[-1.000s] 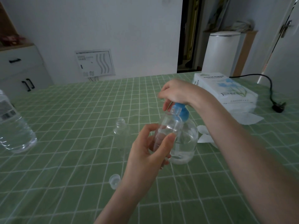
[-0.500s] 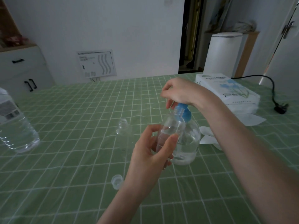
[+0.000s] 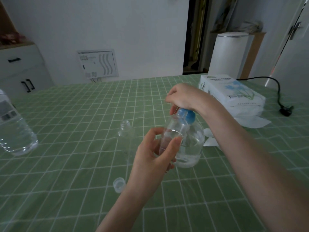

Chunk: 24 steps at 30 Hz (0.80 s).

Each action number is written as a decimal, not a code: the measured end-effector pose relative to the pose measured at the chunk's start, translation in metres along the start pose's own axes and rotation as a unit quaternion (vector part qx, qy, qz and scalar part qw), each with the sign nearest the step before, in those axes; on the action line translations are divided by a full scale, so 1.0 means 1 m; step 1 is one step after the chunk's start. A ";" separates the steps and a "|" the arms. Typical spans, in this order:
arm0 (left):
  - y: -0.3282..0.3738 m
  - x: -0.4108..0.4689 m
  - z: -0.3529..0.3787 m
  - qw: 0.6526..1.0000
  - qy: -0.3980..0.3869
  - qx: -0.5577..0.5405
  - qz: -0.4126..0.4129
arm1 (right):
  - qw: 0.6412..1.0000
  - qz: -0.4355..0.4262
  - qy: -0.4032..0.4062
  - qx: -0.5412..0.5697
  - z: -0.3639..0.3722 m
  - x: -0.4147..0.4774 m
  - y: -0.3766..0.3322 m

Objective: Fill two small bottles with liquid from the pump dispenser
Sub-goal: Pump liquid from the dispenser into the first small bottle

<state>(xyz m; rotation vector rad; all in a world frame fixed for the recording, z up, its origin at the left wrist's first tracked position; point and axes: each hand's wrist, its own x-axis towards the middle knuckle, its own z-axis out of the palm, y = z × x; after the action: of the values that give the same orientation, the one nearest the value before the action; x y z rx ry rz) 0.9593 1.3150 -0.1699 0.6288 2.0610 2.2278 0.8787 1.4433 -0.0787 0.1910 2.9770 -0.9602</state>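
Your left hand (image 3: 154, 159) grips one small bottle (image 3: 172, 131) against the pump dispenser (image 3: 192, 148), which stands on the green checked tablecloth (image 3: 75, 114). Your right hand (image 3: 184, 97) curls over its blue pump head (image 3: 188, 116). The second small bottle (image 3: 126, 136) stands open just left, a cap (image 3: 119, 184) nearer you. Beyond: tissue pack (image 3: 234, 94), white cabinet (image 3: 20, 67), white wall (image 3: 117, 22)

left: open green checked cloth (image 3: 75, 131) is seen between the big clear water bottle (image 3: 15, 133) and the small clear open bottle (image 3: 126, 133) | middle: blocked by the round clear pump bottle with blue top (image 3: 190, 144) | near: small round clear cap (image 3: 119, 184) is laid | right: taken by the white tissue pack (image 3: 234, 96)
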 end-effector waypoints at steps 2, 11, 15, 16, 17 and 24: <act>0.001 0.000 0.001 1.000 -0.003 -0.005 0.004 | 1.000 -0.008 0.021 -0.001 -0.004 -0.001 -0.001; 0.001 0.000 0.000 1.000 0.000 -0.006 0.004 | 1.000 0.002 0.004 -0.017 -0.004 0.000 -0.005; 0.000 -0.001 0.001 1.000 0.006 -0.003 -0.005 | 1.000 0.009 -0.006 -0.014 0.001 0.001 0.000; 0.000 0.000 0.001 1.000 0.008 -0.003 -0.006 | 1.000 0.009 -0.008 -0.014 0.002 0.002 0.000; 0.000 0.000 0.001 1.000 0.008 -0.002 -0.006 | 1.000 0.008 -0.009 -0.014 0.002 0.002 0.000; 0.002 0.000 0.001 1.000 -0.004 -0.004 -0.003 | 1.000 -0.001 0.017 -0.015 -0.009 0.001 -0.003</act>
<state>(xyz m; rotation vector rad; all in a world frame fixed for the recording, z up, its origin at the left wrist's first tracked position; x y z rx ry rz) 0.9601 1.3153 -0.1682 0.6289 2.0481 2.2252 0.8779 1.4463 -0.0703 0.2052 3.0205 -0.9215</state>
